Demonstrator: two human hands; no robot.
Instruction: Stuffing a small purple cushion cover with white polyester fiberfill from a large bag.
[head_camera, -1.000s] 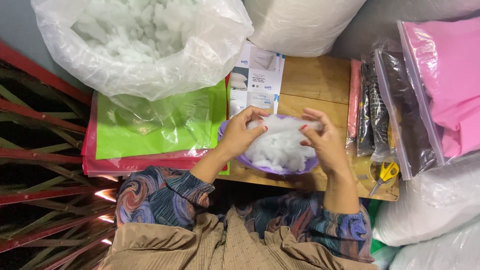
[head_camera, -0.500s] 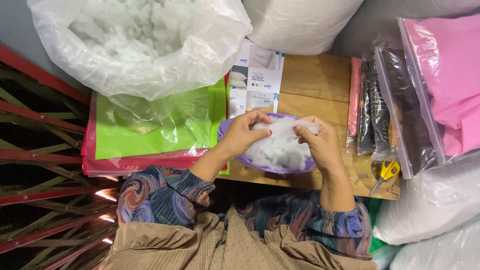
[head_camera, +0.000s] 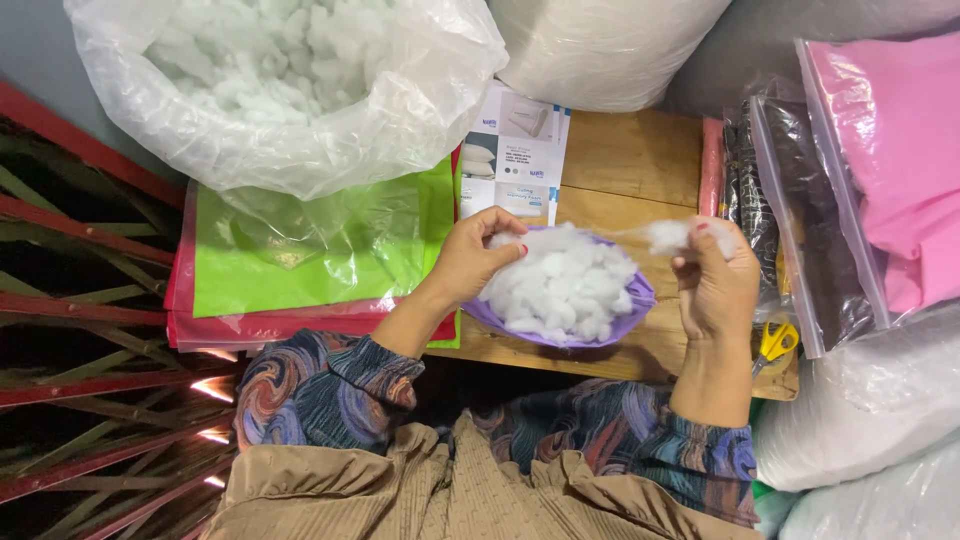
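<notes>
Nearest the camera are the person's patterned sleeves, swirled in blue, purple and rust, above a tan ribbed garment. From them the two forearms reach onto a wooden table (head_camera: 620, 150).

The left hand (head_camera: 468, 262) grips the near-left rim of a purple bowl (head_camera: 640, 300), its fingers curled over the edge and touching the white stuffing (head_camera: 565, 285) heaped inside. The bowl sits on the table's front part, filled above its rim. The right hand (head_camera: 718, 280) is raised just right of the bowl, its fingertips pinched together on a small tuft (head_camera: 668, 236) of the same white fibre; a thin wisp trails from the tuft back toward the heap.

Just right of that hand, yellow-handled scissors (head_camera: 772, 342) lie near the table's front corner. Beyond them stand several clear plastic sleeves on edge, holding dark patterned fabric (head_camera: 752, 210), and a larger clear bag holding pink fabric (head_camera: 890, 170).

To the left of the bowl lies a flat stack of green (head_camera: 310, 260) and red plastic bags. Behind the bowl are printed paper cards (head_camera: 512, 155).

Farthest back, a big clear plastic sack (head_camera: 290, 90) stands open, full of loose white stuffing, with a large white filled bag (head_camera: 610, 50) beside it.
</notes>
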